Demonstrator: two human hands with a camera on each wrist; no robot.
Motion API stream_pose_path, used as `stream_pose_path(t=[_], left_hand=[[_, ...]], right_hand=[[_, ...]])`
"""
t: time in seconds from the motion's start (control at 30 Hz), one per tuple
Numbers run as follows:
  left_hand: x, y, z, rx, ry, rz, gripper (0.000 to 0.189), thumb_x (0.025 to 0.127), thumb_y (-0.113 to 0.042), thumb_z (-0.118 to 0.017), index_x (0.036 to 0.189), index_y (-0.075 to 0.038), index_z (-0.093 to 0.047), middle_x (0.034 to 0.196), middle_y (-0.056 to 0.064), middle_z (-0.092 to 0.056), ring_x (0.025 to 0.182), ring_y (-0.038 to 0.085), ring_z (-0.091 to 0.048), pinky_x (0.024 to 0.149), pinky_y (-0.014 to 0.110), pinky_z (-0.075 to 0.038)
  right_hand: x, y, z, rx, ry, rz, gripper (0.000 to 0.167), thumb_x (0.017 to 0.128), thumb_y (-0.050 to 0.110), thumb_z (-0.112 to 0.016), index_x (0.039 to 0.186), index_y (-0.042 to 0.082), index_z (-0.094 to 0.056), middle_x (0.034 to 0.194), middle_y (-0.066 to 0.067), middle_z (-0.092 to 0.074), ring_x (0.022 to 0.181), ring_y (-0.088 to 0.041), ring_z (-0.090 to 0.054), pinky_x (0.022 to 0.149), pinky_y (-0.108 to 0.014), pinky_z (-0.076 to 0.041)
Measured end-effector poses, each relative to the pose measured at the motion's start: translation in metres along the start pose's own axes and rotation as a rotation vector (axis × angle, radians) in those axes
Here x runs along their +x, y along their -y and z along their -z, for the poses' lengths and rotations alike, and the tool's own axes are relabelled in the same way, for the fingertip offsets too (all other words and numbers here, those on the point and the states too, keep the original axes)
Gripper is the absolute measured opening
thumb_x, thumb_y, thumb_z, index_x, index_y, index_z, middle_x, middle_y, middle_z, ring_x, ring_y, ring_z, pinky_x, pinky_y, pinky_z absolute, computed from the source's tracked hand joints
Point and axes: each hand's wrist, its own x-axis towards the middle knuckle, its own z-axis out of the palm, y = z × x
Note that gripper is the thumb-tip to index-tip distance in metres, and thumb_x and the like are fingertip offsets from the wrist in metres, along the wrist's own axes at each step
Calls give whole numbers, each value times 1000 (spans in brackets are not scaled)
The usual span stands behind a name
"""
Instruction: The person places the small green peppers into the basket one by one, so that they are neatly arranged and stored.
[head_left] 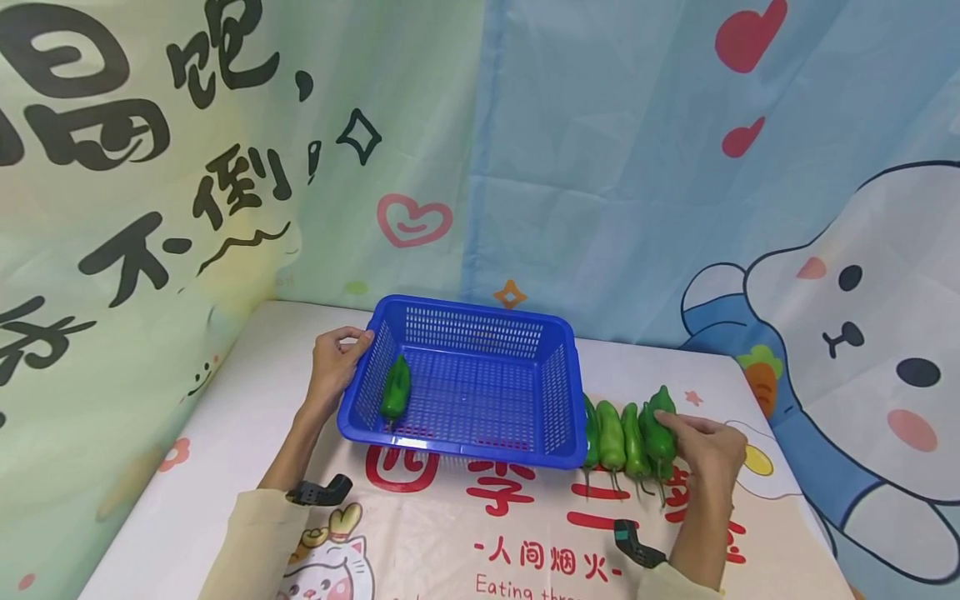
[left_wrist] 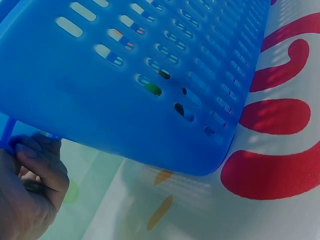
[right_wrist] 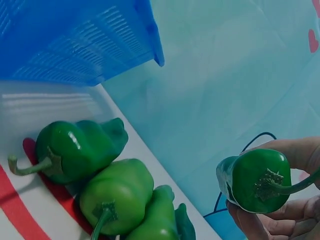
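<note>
My left hand (head_left: pixel 335 365) grips the left rim of a blue plastic basket (head_left: pixel 465 452), thumb over the edge; in the left wrist view the fingers (left_wrist: pixel 42 167) curl under the rim. One green pepper (head_left: pixel 396 388) lies inside, near the basket's left wall. To the right, my right hand (head_left: pixel 708 450) pinches another green pepper (right_wrist: pixel 262 180) between thumb and fingers, its stem towards the wrist camera. That pepper is held up beside a row of several green peppers (head_left: pixel 611 435), which lie side by side with stems towards me.
The row begins right against the basket's right side, and its first pepper is partly hidden by the rim. A printed cloth (head_left: pixel 540 521) with red characters covers the table. Behind the table hangs a cartoon-patterned curtain (head_left: pixel 600 208).
</note>
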Motion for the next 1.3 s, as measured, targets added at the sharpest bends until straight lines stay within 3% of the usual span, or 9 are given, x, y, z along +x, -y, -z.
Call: stream_pose_path(t=[0.37, 0.5, 0.6, 0.7, 0.83, 0.97, 1.1, 1.2, 1.3], left_hand=[[0, 0, -1, -1, -1, 5, 41, 110, -26, -68, 120, 13, -68, 78, 11, -80, 55, 7, -72, 51, 22, -59], [0, -1, -1, -1, -5, 9, 40, 110, -27, -68, 120, 12, -69, 78, 11, -80, 55, 7, -72, 51, 22, -59], [0, -2, -1, 0, -9, 10, 40, 110, -27, -68, 120, 12, -69, 79, 13, -81, 55, 7, -72, 51, 22, -59], [0, -2, -1, 2, -14, 11, 40, 110, -27, -67, 119, 12, -70, 80, 14, -81, 55, 7, -72, 51, 22, -59], [0, -1, -1, 10, -16, 16, 40, 110, -28, -68, 119, 11, -70, 81, 15, -81, 56, 7, -72, 52, 22, -59], [-1, 0, -1, 12, -13, 16, 41, 110, -28, -68, 119, 12, -69, 83, 17, -81, 57, 7, -73, 53, 22, -60], [0, 1, -1, 12, -11, 13, 41, 110, -28, -68, 120, 12, -69, 84, 19, -81, 57, 7, -73, 53, 22, -60], [0, 1, -1, 11, -14, 10, 41, 110, -28, -68, 120, 12, -69, 84, 18, -81, 57, 7, -73, 53, 23, -60], [-1, 1, -1, 14, -14, 6, 42, 110, -28, -68, 121, 12, -69, 84, 18, -81, 57, 6, -72, 53, 22, -60]], right_hand=[[-12, 12, -5, 38, 3, 53, 62, 98, 40, -82, 140, -3, -69, 149, -24, -61, 106, -20, -66, 60, -3, -45], [-15, 15, -9, 57, 1, 57, 60, 98, 39, -83, 140, -2, -69, 155, -22, -57, 121, -25, -63, 92, -20, -62], [-17, 17, -12, 61, 1, 58, 60, 97, 39, -82, 140, -1, -70, 158, -22, -54, 130, -28, -58, 119, -46, -54], [-19, 19, -15, 64, 3, 72, 60, 97, 38, -83, 139, -3, -70, 158, -25, -54, 134, -30, -54, 121, -53, -52], [-23, 20, -16, 35, 4, 101, 60, 97, 41, -83, 137, -3, -71, 154, -24, -56, 130, -30, -53, 89, -25, -63], [-26, 20, -18, 20, -1, 131, 61, 97, 42, -82, 135, -4, -72, 156, -25, -55, 135, -32, -51, 66, -8, -45], [-29, 22, -20, 38, -4, 155, 58, 98, 38, -82, 135, -6, -72, 172, -23, -43, 161, -36, -37, 100, -33, -63], [-29, 24, -22, 57, -2, 168, 56, 98, 34, -81, 135, -8, -71, 179, -18, -31, 171, -35, -21, 124, -54, -49], [-30, 25, -24, 51, -1, 169, 56, 99, 34, -81, 135, -7, -72, 178, -20, -33, 169, -36, -25, 125, -54, -48]])
